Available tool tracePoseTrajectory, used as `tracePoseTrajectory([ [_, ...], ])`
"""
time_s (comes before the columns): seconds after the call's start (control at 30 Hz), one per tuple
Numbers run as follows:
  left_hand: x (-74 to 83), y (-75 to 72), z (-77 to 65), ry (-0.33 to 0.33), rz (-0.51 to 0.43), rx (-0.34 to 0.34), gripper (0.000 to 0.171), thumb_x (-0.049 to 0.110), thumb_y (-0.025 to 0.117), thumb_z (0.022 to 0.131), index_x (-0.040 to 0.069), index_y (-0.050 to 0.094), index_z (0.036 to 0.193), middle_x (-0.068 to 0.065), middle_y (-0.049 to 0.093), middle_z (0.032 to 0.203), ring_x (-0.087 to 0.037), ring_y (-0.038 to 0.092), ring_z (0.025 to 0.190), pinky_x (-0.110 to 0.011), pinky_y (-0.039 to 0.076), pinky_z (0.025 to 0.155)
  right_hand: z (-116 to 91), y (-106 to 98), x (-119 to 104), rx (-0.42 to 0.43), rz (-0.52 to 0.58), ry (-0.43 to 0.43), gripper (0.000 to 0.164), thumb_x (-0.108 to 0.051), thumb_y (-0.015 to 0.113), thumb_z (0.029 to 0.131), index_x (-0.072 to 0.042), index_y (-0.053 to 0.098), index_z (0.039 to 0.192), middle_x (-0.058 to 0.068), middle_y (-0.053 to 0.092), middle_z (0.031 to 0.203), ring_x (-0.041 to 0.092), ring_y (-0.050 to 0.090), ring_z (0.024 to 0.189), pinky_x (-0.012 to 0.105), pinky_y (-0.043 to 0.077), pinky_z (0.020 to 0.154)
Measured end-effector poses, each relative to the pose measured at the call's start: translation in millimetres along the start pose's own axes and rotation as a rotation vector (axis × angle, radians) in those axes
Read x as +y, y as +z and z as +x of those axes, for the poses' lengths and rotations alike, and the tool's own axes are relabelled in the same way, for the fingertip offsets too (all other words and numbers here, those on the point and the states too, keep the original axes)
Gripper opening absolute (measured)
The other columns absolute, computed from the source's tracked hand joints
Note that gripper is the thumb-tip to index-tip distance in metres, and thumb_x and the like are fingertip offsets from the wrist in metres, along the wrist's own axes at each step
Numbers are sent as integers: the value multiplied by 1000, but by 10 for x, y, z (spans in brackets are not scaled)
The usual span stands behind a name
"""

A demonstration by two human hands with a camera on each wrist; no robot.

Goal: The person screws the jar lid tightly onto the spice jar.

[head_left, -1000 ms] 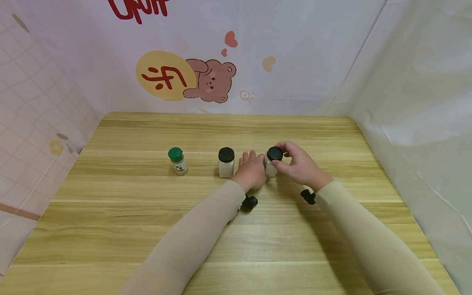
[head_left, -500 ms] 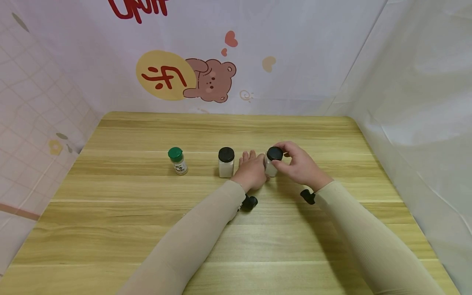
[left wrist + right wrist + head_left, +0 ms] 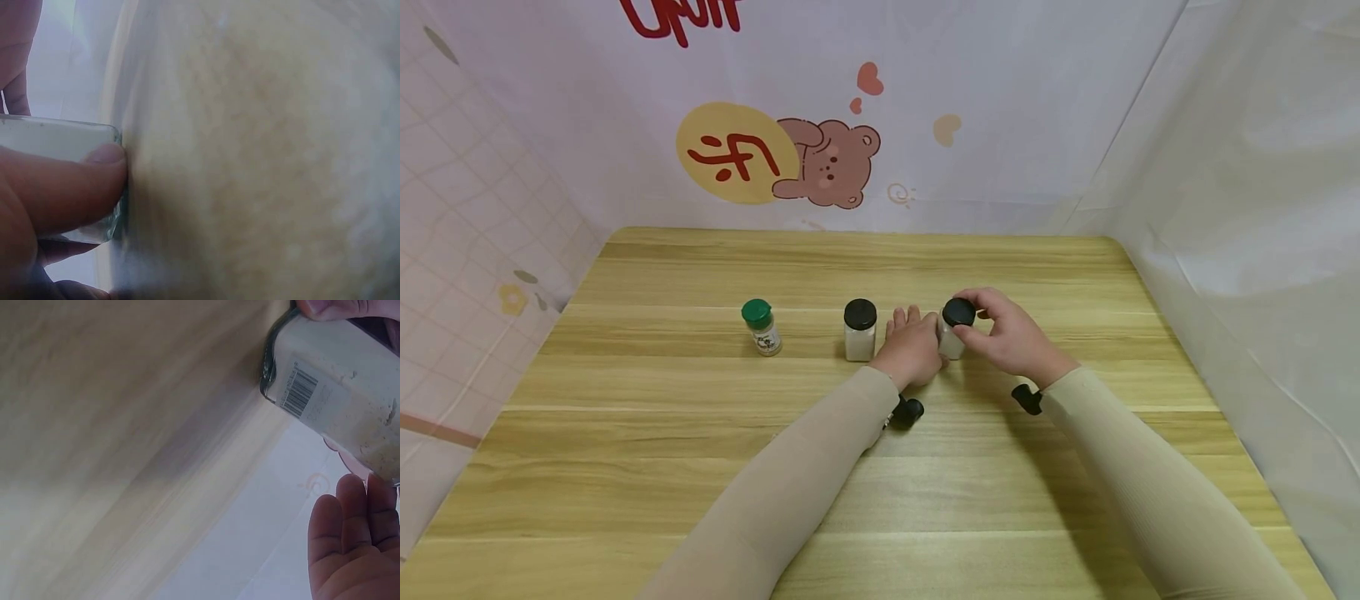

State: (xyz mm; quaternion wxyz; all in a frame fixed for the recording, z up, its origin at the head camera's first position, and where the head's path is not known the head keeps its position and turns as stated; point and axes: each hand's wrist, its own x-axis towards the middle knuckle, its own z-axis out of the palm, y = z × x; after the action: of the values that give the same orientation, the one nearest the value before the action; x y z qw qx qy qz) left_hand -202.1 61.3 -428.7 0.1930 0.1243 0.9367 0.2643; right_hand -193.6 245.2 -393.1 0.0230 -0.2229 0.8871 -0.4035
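A square clear jar of whitish powder stands upright on the table with a black lid. My left hand grips its lower part; in the left wrist view the thumb lies across the glass near the base. My right hand holds the lid between thumb and fingers. The right wrist view shows a barcode label on the jar, with several right-hand fingers beside it; the lid is out of that view.
A second black-lidded jar of white powder stands just left of my left hand. Farther left is a small green-capped shaker with a printed label. The wooden table meets white printed sheets at its back and sides.
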Motion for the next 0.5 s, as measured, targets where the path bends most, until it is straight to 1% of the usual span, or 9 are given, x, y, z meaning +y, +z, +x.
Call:
tracePoseTrajectory([
  [0.13,-1,1,5,1,1,0,60,31,73,100,16,47,152,-20,12,177,-42,-2,165,-56,5,134,4,2,-10,-3,3,0,41,-10,71,100,2,59,137,18,65,133,33,59,121,58,45,107],
  [0.2,-1,1,7,3,5,3,57,32,73,100,16,49,149,-20,13,177,-42,-1,165,-56,6,134,2,-4,-12,-7,-6,-4,45,-10,71,100,3,57,140,20,64,135,34,59,122,58,45,107],
  [0.33,2,-2,9,7,17,15,55,32,74,99,15,51,146,-21,17,175,-42,2,165,-57,9,134,-2,-22,-10,-22,-21,0,51,-12,71,100,0,55,148,20,62,138,34,59,122,59,45,108],
  [0.43,7,-6,8,11,28,20,54,31,74,99,15,52,145,-21,19,174,-42,4,164,-57,10,134,-4,-24,-11,-26,-20,8,48,-12,71,101,-3,58,146,19,62,134,32,59,119,60,45,108],
  [0.5,10,-8,7,11,30,21,54,31,75,99,15,52,145,-20,20,174,-42,5,164,-57,10,133,-6,-16,-14,-20,-16,10,45,-12,71,101,-2,59,143,18,63,132,32,59,118,59,45,107],
])
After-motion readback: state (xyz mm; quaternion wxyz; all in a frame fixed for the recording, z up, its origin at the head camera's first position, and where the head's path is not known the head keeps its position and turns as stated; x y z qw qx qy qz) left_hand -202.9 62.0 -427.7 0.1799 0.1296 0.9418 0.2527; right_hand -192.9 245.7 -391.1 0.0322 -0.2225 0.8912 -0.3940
